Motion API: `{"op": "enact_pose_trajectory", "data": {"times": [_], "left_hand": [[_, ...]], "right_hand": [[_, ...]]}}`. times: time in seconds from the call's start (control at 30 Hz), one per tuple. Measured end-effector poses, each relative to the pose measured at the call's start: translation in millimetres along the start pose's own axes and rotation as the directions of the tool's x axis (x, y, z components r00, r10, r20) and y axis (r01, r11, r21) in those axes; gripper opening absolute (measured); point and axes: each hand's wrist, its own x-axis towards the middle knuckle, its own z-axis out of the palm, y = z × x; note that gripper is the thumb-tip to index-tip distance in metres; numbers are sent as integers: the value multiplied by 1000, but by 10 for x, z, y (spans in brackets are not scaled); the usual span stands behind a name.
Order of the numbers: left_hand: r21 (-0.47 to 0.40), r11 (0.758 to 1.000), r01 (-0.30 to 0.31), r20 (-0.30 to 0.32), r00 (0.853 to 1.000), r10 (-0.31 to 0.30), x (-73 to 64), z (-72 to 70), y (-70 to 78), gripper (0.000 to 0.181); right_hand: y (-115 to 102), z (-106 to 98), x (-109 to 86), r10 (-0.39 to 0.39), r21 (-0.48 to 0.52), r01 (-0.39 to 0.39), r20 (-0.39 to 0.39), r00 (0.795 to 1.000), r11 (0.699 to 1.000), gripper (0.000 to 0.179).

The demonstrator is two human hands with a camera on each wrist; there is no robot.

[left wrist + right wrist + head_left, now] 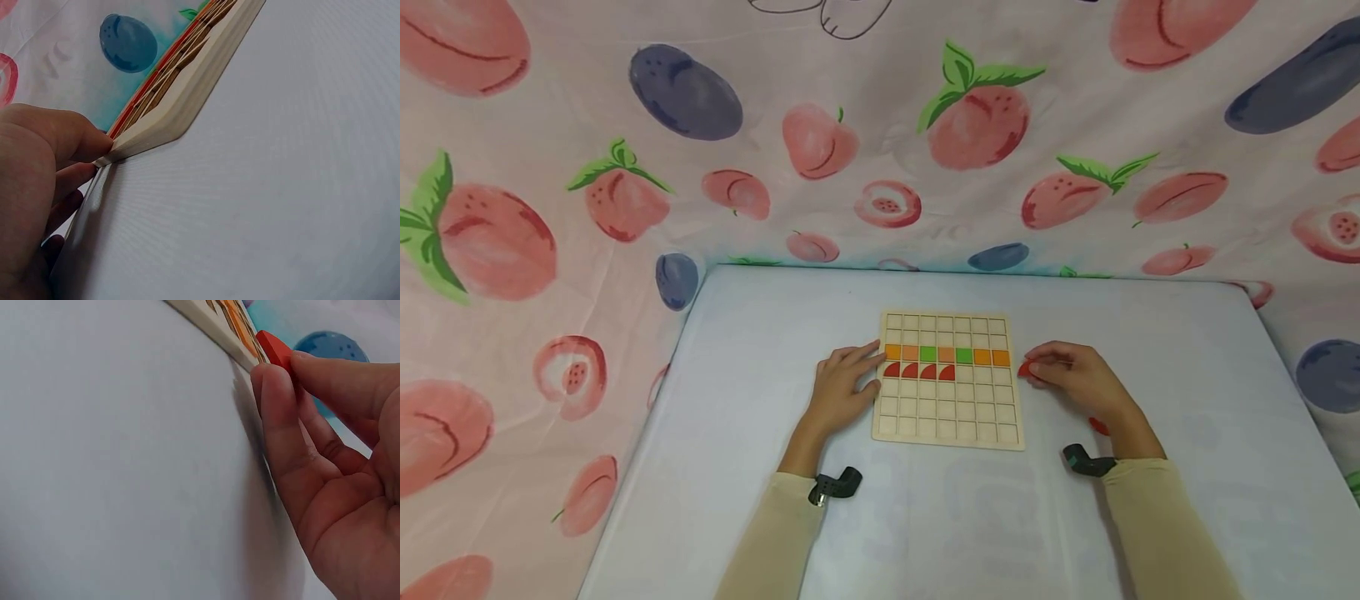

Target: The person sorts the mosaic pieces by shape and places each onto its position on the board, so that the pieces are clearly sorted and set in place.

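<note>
A square wooden grid board [947, 450] lies flat on the table. One row of its cells holds orange, peach and green square tiles [928, 352]. In the row below, red quarter-circle pieces [911, 370] fill several cells from the left. My left hand [838, 392] rests at the board's left side, its fairly straight fingers and thumb touching the edge, as the left wrist view [37, 150] also shows. Just off the board's right edge, my right hand [1078, 375] pinches a red quarter-circle piece [274, 350] between thumb and fingertips.
Another red piece [1099, 426] lies on the white table [955, 517], partly hidden by the right wrist. Dark wrist cameras [1088, 461] sit on both wrists. A fruit-print cloth [880, 150] hangs behind the table's back edge and along its sides.
</note>
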Motion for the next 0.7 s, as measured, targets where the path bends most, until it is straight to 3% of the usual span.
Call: {"op": "enact_pose_trajectory", "data": {"times": [0.13, 0.33, 0.7], "left_hand": [[3, 1000, 4, 4, 1000, -4, 3, -2, 3, 48], [3, 1000, 10, 10, 1000, -10, 5, -1, 2, 48], [0, 1000, 7, 17, 1000, -7, 8, -9, 2, 48]], "right_hand": [[-27, 69, 39, -7, 22, 8, -11, 1000, 1000, 33], [-85, 184, 96, -40, -28, 39, -43, 998, 999, 33], [-195, 359, 170, -57, 23, 58, -41, 998, 998, 34]]}}
